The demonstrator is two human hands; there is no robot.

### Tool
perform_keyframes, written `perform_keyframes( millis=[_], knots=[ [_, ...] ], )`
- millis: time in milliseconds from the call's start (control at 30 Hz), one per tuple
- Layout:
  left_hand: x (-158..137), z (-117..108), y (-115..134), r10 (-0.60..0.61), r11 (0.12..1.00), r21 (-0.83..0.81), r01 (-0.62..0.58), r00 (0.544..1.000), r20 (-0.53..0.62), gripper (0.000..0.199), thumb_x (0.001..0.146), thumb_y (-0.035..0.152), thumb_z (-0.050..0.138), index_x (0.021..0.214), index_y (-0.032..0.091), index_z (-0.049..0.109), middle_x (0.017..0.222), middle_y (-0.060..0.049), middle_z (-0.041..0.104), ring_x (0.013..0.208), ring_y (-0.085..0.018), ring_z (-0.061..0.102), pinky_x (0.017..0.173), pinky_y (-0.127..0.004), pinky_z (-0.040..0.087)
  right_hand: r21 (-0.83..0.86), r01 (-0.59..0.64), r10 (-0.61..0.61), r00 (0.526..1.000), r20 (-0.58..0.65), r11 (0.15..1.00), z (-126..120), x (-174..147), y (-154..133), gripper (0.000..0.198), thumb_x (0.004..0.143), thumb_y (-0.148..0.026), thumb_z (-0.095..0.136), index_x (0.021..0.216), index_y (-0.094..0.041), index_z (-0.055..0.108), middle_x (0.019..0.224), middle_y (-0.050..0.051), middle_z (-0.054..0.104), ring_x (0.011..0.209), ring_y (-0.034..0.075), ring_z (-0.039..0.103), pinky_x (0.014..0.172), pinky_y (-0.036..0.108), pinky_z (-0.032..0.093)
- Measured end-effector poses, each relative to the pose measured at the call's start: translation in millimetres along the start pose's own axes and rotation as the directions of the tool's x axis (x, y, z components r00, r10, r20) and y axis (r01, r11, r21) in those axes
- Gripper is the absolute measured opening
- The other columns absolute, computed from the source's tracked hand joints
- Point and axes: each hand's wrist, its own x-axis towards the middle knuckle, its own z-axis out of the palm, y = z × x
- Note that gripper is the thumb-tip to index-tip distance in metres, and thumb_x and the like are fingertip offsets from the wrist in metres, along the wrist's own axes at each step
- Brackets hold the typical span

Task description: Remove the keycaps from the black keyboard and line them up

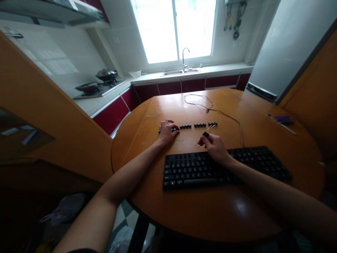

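A black keyboard [189, 170] lies on the wooden table in front of me; along its upper left edge are bare key sockets instead of caps. Beyond it, small black keycaps stand in a line of short groups, with one group [185, 126] in the middle and another [200, 125] to its right. My left hand [167, 133] rests at the line's left end, thumb and fingers closed around black keycaps there and partly hiding them. Above the keyboard's back edge, my right hand [214, 146] grips a keycap puller [205, 134] by its black handle, thin wire loops sticking out.
The keyboard's cable [240, 130] runs back across the table [147, 168] to a loose coil. On the right lie a purple item [285, 119], blurred out, and a thin white strip [289, 130]. Behind are a sink [175, 72], a stove [98, 92] and a fridge [284, 52].
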Motion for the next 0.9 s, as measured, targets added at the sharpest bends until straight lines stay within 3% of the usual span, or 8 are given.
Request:
perform_keyframes(
  millis=[467,900],
  knots=[
    [-0.2,0.4,-2.0,-0.016,0.999,0.034,0.016,1.0,-0.005,0.023,0.078,0.036,0.079,0.098,0.027,0.077,0.125,-0.007,0.058,0.118,-0.031,0.045,0.101,-0.047,0.039,0.01,0.004,-0.004,1.0,0.002,1.0,-0.7,0.1,1.3,0.038,0.093,-0.045,0.055,0.075,-0.015,0.069,0.075,0.01,0.073,0.069,0.02,0.066,0.064,0.032,0.048],
    [-1.3,-4.9,2.7,0.033,0.999,-0.035,-0.036,0.996,-0.082,0.018,0.08,0.034,0.077,0.096,0.024,0.076,0.118,-0.008,0.061,0.114,-0.03,0.049,0.1,-0.046,0.041,0.022,0.021,-0.022,1.0,0.015,1.0,-10.4,3.7,-6.5,0.036,0.093,-0.044,0.055,0.078,-0.014,0.069,0.075,0.01,0.072,0.069,0.02,0.065,0.062,0.032,0.047]
  ],
)
